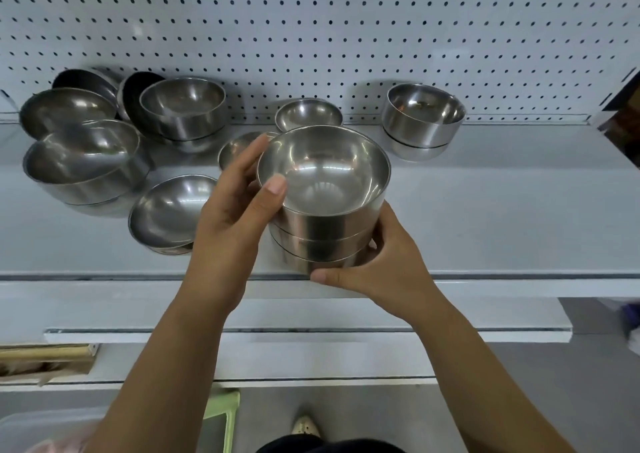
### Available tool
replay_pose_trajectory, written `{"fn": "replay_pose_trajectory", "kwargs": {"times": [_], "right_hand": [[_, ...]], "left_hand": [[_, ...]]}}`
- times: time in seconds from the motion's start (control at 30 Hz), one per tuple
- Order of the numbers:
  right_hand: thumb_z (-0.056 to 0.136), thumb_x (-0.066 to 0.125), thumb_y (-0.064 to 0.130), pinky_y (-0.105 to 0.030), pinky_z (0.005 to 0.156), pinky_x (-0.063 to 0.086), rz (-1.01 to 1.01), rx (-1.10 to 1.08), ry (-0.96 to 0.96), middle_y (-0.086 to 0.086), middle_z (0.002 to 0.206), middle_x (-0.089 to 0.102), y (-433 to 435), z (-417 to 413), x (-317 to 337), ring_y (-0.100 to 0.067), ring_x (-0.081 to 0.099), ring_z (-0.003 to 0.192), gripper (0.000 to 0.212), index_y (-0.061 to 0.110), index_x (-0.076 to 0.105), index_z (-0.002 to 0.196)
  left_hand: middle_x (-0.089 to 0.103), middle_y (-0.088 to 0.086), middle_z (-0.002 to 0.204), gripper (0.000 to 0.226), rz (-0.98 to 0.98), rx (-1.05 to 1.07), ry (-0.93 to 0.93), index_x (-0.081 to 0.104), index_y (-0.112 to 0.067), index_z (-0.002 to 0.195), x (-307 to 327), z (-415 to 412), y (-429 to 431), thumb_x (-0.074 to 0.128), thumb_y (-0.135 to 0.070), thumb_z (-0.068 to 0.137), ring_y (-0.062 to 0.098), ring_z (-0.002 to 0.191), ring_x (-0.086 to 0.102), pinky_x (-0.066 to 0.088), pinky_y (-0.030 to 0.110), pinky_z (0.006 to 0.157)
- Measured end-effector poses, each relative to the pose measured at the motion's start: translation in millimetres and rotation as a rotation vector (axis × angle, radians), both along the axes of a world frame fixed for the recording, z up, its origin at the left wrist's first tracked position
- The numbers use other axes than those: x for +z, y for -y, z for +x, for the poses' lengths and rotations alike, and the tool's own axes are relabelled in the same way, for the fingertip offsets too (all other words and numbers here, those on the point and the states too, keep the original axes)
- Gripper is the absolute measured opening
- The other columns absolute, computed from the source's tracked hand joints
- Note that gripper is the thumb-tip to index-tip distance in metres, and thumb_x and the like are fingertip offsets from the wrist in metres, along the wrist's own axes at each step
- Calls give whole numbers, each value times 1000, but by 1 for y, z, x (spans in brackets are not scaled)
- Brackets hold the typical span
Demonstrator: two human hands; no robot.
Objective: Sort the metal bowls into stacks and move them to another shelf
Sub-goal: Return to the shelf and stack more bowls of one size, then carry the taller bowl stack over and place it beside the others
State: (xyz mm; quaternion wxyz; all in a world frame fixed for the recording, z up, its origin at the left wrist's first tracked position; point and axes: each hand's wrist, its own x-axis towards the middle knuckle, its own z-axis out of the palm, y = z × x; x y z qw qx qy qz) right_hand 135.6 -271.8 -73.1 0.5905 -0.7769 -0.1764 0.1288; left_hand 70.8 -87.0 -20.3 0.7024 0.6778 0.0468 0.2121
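Observation:
A stack of three metal bowls [325, 196] is held between both hands over the front of the white shelf [485, 210]. My left hand [235, 210] grips the top bowl's left side, thumb over its rim. My right hand [384, 262] curls around the stack's lower right, thumb under the bottom bowl. More metal bowls sit on the shelf: a stack of two [422, 120] at the back right, a small bowl [308, 114] behind the held stack, another [235, 149] partly hidden by my left hand, a tilted bowl [169, 210] at the front left.
Several larger bowls [83, 154] crowd the shelf's left end, some leaning on the pegboard back wall [346, 36]. Lower white shelves [311, 317] jut out below. A green stool [221, 414] and a shoe [304, 425] show on the floor.

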Motion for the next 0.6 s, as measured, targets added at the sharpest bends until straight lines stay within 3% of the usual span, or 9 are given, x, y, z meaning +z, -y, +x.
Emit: {"fn": "replay_pose_trajectory", "kwargs": {"times": [0.07,0.17,0.23,0.47,0.6], "right_hand": [[51,104,30,-9,82,53,7,-15,-8,35,120,62,16,-3,3,11,60,113,105,49,45,135],[52,104,29,-7,81,52,3,-60,-2,37,119,61,52,-7,7,13,60,111,103,53,44,131],[52,104,28,-8,81,52,4,-97,7,33,120,62,84,-11,10,9,61,112,102,52,45,131],[53,104,27,-19,96,55,-15,-281,37,20,125,65,226,-38,17,-4,62,120,106,41,46,141],[52,105,23,-23,94,57,-16,-418,34,16,124,69,317,-67,19,-7,67,117,108,34,48,143]], "left_hand": [[63,-20,137,66,10,-27,-12,46,-30,151,2,2,13,71,-44,91,4,131,57,50,21,101],[64,-6,139,68,26,-96,-9,47,-30,151,2,8,42,65,-46,87,13,133,57,48,33,109],[63,-8,139,65,46,-157,4,48,-29,150,3,14,70,63,-44,88,18,132,58,49,36,108],[64,-28,128,52,98,-307,-18,52,-36,142,11,27,207,65,-38,92,-7,121,59,49,6,83],[66,-30,123,47,54,-457,-11,54,-37,135,14,22,301,63,-38,89,-10,118,60,49,5,81]]}}
